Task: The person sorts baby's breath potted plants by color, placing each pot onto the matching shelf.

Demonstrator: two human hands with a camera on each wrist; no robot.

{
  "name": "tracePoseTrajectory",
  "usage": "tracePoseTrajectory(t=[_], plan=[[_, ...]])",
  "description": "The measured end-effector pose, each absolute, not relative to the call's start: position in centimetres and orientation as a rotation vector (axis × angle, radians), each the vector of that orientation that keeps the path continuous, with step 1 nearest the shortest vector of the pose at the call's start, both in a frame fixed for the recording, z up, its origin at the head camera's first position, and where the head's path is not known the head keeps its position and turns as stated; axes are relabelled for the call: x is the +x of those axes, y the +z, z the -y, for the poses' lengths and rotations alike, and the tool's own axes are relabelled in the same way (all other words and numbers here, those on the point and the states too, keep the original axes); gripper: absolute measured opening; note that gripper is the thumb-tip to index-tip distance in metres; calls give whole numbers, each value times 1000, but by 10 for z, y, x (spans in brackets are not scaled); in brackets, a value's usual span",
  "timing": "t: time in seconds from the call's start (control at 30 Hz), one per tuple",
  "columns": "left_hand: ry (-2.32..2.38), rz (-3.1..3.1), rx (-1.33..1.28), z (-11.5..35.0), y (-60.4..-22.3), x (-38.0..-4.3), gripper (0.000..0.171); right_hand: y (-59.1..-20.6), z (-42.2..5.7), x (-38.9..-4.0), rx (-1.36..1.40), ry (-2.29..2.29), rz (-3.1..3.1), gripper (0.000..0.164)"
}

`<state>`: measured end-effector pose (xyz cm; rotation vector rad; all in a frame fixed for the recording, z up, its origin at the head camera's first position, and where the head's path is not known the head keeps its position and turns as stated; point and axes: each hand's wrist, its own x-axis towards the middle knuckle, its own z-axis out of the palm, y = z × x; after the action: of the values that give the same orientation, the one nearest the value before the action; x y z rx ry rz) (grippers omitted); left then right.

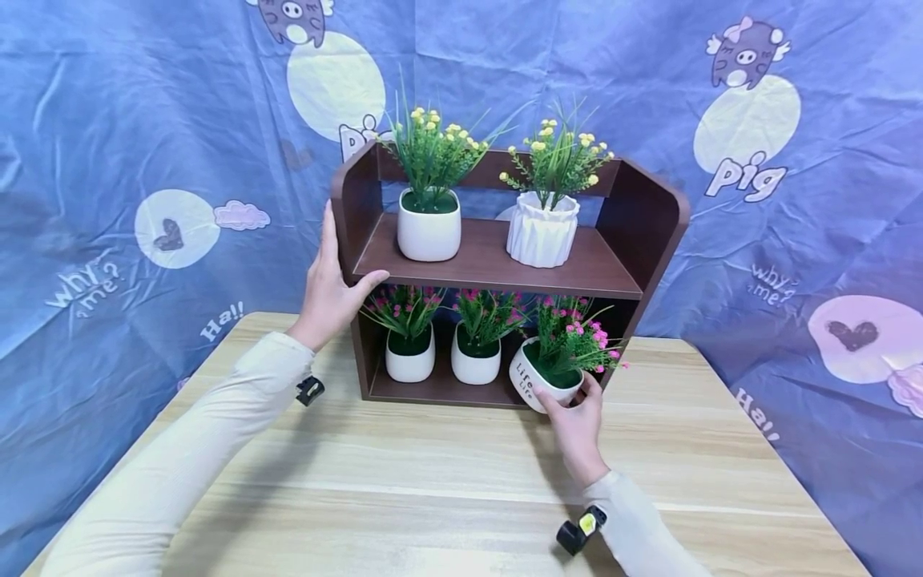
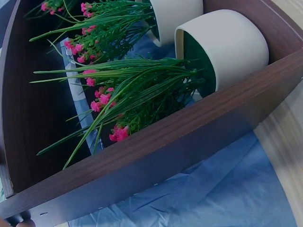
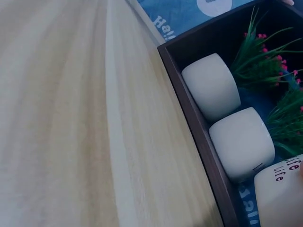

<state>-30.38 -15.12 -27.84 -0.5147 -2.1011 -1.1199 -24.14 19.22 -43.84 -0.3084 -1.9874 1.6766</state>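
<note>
A dark brown two-tier shelf [image 1: 497, 276] stands on the wooden table. My left hand [image 1: 335, 292] holds its left side panel, fingers along the outside and thumb across the front edge. In my right hand [image 1: 580, 421] is a white flower pot with "Life" lettering [image 1: 530, 389], tilted at the right front of the lower tier and gripped between thumb and fingers. Pink flowers [image 1: 577, 328] and green leaves fill it. Two upright white pots, a left one [image 1: 409, 365] and a middle one [image 1: 476, 367], stand beside it on that tier.
The upper tier bears a smooth white pot [image 1: 430, 232] and a ridged white pot [image 1: 541, 236], both with yellow flowers. Bare wooden table [image 1: 404, 465] lies in front of the shelf. A blue printed cloth [image 1: 180, 120] hangs behind.
</note>
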Motion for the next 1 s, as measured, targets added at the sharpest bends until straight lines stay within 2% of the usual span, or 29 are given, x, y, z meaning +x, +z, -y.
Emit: tracePoseTrajectory(t=[0.23, 0.5, 1.0], plan=[[-1118, 2103, -521, 149, -279, -305, 111, -443, -189, -251, -435, 1546, 2052, 84], [-1122, 2093, -522, 149, -280, -306, 110, -446, -189, -254, -501, 1524, 2062, 84], [-1139, 2090, -529, 150, -280, -305, 110, -448, -191, -248, -444, 1500, 2144, 86]])
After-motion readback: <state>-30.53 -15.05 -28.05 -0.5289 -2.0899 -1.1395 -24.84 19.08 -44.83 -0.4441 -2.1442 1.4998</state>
